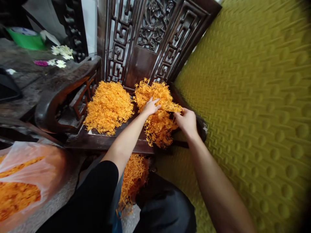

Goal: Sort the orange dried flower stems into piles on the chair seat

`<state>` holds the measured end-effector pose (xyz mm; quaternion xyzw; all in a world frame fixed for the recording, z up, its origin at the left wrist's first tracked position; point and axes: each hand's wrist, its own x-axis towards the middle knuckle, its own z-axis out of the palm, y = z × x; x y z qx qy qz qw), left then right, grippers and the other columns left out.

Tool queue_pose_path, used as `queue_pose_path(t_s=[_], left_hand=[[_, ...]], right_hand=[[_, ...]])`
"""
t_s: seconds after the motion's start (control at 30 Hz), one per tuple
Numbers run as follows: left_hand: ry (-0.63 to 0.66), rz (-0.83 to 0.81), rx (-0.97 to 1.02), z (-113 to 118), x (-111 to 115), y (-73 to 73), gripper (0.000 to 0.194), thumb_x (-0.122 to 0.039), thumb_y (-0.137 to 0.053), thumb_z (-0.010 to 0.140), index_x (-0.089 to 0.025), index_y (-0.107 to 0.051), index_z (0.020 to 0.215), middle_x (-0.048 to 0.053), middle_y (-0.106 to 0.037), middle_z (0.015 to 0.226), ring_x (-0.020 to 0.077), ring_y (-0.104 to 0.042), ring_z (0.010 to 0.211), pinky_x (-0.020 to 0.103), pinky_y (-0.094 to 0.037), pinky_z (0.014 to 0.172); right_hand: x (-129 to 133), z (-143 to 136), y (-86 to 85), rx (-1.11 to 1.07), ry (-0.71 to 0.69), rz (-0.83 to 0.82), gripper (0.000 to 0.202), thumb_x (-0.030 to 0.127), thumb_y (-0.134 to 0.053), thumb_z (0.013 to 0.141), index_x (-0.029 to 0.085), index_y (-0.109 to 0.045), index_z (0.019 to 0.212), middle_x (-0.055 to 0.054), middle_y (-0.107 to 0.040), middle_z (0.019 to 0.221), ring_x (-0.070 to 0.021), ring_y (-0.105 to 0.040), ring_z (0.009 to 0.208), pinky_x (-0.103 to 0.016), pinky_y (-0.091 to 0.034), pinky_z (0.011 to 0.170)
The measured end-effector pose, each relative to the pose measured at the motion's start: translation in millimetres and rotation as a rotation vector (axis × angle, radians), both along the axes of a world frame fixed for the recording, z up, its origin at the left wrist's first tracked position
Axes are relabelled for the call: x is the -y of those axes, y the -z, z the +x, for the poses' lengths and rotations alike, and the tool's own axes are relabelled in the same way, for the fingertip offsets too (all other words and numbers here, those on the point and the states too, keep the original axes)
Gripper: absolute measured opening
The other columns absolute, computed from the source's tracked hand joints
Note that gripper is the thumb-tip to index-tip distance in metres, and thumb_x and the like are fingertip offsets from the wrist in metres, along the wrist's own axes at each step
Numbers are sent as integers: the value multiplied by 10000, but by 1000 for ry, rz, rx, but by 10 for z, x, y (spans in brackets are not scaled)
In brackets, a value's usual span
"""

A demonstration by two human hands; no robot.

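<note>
On a dark wooden chair seat lie two heaps of small, frilly orange flowers. My left hand reaches onto the right heap, fingers spread and resting on top of the flowers. At that heap's right edge, my right hand pinches the end of a bunch of orange flowers, which stretches between the two hands. The left heap stands apart, rounded and untouched by either hand. Some of my left fingertips are partly sunk among the petals.
A carved chair back rises behind the heaps; its curved armrest is at left. A textured yellow-green wall borders the right. Below are thin orange stalks and a plastic bag of orange flowers. Green tape lies on a table.
</note>
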<state>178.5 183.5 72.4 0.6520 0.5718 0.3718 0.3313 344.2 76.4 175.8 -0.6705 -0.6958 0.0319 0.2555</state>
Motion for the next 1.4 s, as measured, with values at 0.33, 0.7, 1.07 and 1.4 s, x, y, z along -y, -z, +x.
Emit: queue_pose_path(t_s=[0.33, 0.7, 1.07, 1.4], left_hand=[[-159, -88, -213, 98, 114, 137, 546, -314, -465, 990, -445, -501, 1520, -95, -139, 1758, 360, -324, 1550, 562, -430, 1170], [-33, -102, -262, -89, 299, -400, 575, -306, -622, 911, -352, -573, 1482, 96, -435, 1646, 421, -359, 1521, 636, -412, 1139], [-26, 214, -237, -1082, 1073, -1726, 380, -286, -512, 989, -152, -767, 1236, 112, -777, 1187, 241, -699, 1175, 336, -491, 1081], [165, 46, 354, -1234, 2884, -1452, 268, -404, -700, 911, -145, -734, 970, 73, -761, 837, 165, -710, 719, 320, -585, 731]], right_hand=[[297, 16, -641, -896, 34, 573, 36, 196, -634, 623, 210, -607, 603, 20, -584, 623, -143, -547, 565, -304, -480, 557], [914, -28, -1534, -979, -184, 704, 95, 145, -716, 669, 239, -714, 683, 2, -641, 672, -143, -620, 603, -285, -444, 472], [1290, -243, -948, -1241, -273, 60, 308, 333, -841, 670, 238, -676, 913, 3, -704, 668, -166, -626, 547, -277, -493, 490], [1646, -1203, -238, -902, -782, -502, 311, 472, -846, 758, 206, -705, 837, -9, -714, 708, -167, -631, 611, -295, -537, 580]])
